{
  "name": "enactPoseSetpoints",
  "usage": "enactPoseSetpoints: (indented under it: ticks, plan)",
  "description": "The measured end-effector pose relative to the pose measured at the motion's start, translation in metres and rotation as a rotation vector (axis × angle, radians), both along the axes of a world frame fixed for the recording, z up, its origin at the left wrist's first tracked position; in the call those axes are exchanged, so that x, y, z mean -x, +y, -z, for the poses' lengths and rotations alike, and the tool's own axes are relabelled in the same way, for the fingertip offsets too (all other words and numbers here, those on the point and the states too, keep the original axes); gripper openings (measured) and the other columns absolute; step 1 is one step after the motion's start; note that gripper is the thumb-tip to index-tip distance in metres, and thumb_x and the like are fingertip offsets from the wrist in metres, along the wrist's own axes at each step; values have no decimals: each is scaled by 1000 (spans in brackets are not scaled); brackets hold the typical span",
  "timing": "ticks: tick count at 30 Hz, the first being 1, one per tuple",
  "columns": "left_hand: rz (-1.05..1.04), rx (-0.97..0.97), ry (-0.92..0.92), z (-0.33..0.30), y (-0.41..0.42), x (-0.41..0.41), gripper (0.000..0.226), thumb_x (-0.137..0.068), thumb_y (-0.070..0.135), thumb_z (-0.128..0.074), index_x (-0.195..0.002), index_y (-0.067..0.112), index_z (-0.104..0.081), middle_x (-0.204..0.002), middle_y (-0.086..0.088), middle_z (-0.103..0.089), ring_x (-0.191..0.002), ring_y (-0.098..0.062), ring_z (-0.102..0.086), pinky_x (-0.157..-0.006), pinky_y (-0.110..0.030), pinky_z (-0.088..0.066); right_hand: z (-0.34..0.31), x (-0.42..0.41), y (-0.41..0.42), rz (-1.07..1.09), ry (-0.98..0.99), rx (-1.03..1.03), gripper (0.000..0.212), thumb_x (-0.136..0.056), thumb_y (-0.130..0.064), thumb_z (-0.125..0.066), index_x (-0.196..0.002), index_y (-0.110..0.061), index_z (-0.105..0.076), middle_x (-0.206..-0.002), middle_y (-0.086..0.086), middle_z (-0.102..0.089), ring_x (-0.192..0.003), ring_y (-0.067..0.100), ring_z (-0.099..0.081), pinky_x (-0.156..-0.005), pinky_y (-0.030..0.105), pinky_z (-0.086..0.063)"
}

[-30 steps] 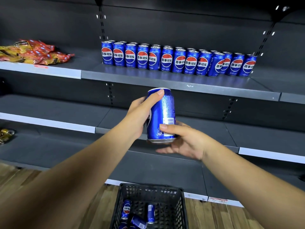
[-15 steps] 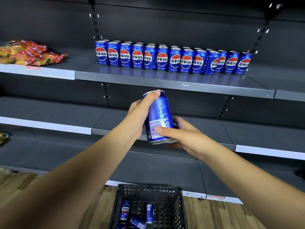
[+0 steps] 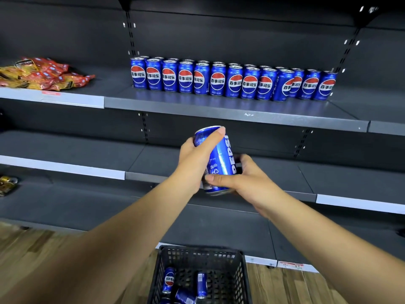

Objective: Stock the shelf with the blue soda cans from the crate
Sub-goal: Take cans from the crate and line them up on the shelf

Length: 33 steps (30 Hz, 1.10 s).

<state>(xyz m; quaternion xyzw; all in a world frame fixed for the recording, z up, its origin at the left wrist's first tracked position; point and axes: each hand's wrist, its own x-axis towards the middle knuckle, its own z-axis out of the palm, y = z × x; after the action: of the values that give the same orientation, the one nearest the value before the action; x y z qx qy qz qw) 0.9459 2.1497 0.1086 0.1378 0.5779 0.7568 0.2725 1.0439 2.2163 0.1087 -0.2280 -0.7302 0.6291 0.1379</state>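
One blue Pepsi can (image 3: 219, 160) is up in mid-air below the stocked shelf (image 3: 236, 113), left hand (image 3: 195, 159) wrapped round its top, right hand (image 3: 238, 181) pinching the base. Looks like the carry step, so next it probably needs lifting and parking label-out by the can row (image 3: 232, 81); more wait in the crate (image 3: 219, 257).

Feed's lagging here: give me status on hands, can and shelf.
Both hands on one can: left hand high, right hand low. Can tilted, below the stocked shelf. Row of cans standing there. More cans in crate. Path clear.
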Motion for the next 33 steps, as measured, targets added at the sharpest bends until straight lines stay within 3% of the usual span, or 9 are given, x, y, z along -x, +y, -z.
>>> enactPoseSetpoints:
  ticks: [3, 6, 11, 16, 19, 22, 27, 29, 33]
  plan:
    - [9, -47, -79, -2, -3, 1, 40, -78, 38, -72, -103, 9, -60, -78, -5, -70, -60, -18, -69, -56, -29, -56, -7, -4, -2, -102, -37, 8, 56, -66, -22, -83, -107, -22, -45, -98, -10, -65, -89, 10, -66, -77, 24, -52]
    - [91, -141, -125, -2, -6, 4, 46, -69, 44, -72, -100, 11, -63, -82, -8, -70, -65, -21, -68, -59, -30, -56, -10, -8, -3, -135, -39, 92, 72, -50, -39, -80, -111, -25, -44, -96, -11, -71, -88, 13, -69, -88, 37, -52]
    - [142, -139, -122, -7, -9, 6, 79, -51, 52, -80, -115, 11, -59, -103, -11, -71, -88, -27, -70, -73, -38, -57, -8, -6, -11, -15, 90, 94, 49, -76, -22, -76, -115, -16, -46, -96, -6, -68, -77, 9, -66, -64, 19, -52]
    - [42, -64, 32, -17, -2, 1, 50, -69, 37, -77, -108, 15, -54, -98, -5, -70, -82, -21, -69, -70, -35, -57, 0, -2, -12, 106, 97, -170, 55, -73, -27, -79, -114, -20, -43, -101, -7, -64, -88, 12, -64, -78, 28, -54]
    - [11, -52, 41, -18, -3, 3, 46, -77, 28, -75, -114, 8, -55, -102, -13, -70, -83, -26, -69, -72, -37, -58, 1, -6, -13, 92, 113, -247, 55, -74, -35, -78, -115, -23, -42, -97, -14, -61, -80, 1, -61, -72, 17, -51]
    - [41, -106, 44, -19, -7, 9, 45, -72, 25, -77, -108, 5, -60, -89, -11, -72, -76, -25, -69, -73, -39, -57, -2, -8, -9, -16, 98, -56, 57, -75, -38, -73, -121, -22, -44, -99, -15, -63, -74, -6, -61, -63, 9, -46]
    - [149, -141, 21, -22, -6, 13, 69, -61, 28, -74, -121, -1, -53, -88, -12, -70, -72, -24, -68, -64, -34, -55, -1, -5, -3, -149, 66, 285, 65, -59, -30, -77, -118, -15, -51, -94, 1, -71, -79, 20, -67, -79, 37, -53]
    - [139, -110, 56, -21, -3, 11, 71, -61, 30, -79, -120, 2, -52, -92, -10, -70, -74, -21, -69, -67, -33, -57, 2, -3, -2, -82, 83, 256, 64, -60, -29, -82, -115, -16, -53, -97, 3, -72, -80, 20, -68, -74, 33, -53]
    - [69, -19, 198, -19, 6, 3, 44, -77, 30, -75, -111, 17, -49, -96, 0, -66, -76, -9, -67, -69, -24, -56, 4, 3, -4, 65, 90, 93, 52, -75, -23, -79, -118, -17, -50, -106, -3, -67, -83, 9, -64, -60, 13, -47]
